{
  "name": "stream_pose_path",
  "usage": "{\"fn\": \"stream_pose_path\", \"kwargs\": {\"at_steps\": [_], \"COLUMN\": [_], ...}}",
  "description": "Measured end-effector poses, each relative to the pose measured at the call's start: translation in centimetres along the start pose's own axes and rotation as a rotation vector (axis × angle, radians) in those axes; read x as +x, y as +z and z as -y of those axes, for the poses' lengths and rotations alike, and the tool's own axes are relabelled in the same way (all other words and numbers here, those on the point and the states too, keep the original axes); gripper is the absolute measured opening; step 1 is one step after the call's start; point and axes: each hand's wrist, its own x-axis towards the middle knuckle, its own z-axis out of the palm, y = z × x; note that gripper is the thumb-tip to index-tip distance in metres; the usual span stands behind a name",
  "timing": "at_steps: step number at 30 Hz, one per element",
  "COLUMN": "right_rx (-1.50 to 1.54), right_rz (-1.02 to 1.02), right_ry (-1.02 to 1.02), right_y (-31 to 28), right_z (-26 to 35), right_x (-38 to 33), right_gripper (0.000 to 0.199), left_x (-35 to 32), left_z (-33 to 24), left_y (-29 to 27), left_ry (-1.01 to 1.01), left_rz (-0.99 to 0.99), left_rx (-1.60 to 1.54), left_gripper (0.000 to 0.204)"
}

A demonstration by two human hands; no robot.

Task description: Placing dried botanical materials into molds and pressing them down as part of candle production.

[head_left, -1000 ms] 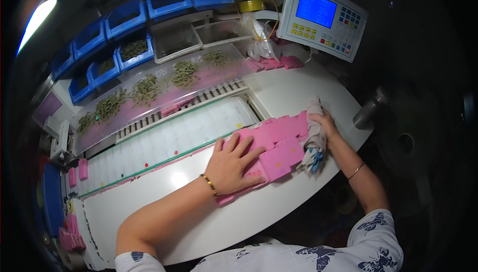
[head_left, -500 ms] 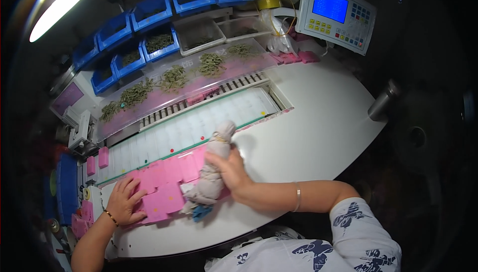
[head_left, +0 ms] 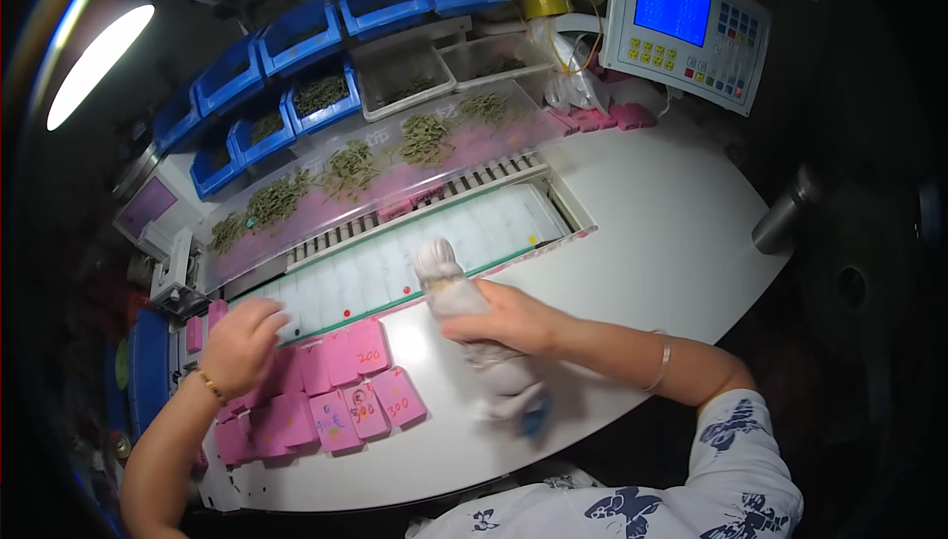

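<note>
My right hand (head_left: pixel 513 320) is wrapped round a pale grey cloth bundle (head_left: pixel 456 300), tied near its rounded top end. The bundle's loose lower end, with a bluish scrap (head_left: pixel 536 419), hangs over the white tabletop and is blurred. Left of it lie two rows of pink blocks (head_left: pixel 370 411), some with handwriting on top. Above the left part of these blocks, my left hand (head_left: pixel 240 349) is raised with its fingers loosely bent and a little apart. I see nothing in it, though its underside is hidden.
Beyond the blocks runs a whitish strip (head_left: pixel 385 263) with green edges and small coloured dots. Clumps of dried green herb (head_left: pixel 348 169) lie on a clear sheet behind it. Blue bins (head_left: pixel 301 31) stand at the back. A control panel (head_left: pixel 681 31) and a metal post (head_left: pixel 785 208) are on the right.
The bundle has moved right, off the pink blocks, in my right hand. My left hand has lifted off the blocks and moved away from me. More of the blocks now shows.
</note>
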Motion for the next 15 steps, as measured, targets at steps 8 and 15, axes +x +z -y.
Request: {"fn": "stream_pose_path", "kwargs": {"at_steps": [8, 15], "right_rx": [-0.802, -0.800], "right_rz": [-0.710, -1.496], "right_ry": [-0.121, 0.181], "right_y": [-16.0, -36.0], "right_z": [-4.0, -7.9], "right_x": [-2.5, 1.1], "right_gripper": [0.064, 0.088], "left_x": [23.5, 37.8], "left_z": [-6.8, -5.2], "left_y": [12.1, 16.5], "left_ry": [-0.030, -0.319], "left_rz": [-0.260, -0.354], "left_rx": [-0.161, -0.042], "left_gripper": [0.057, 0.053]}}
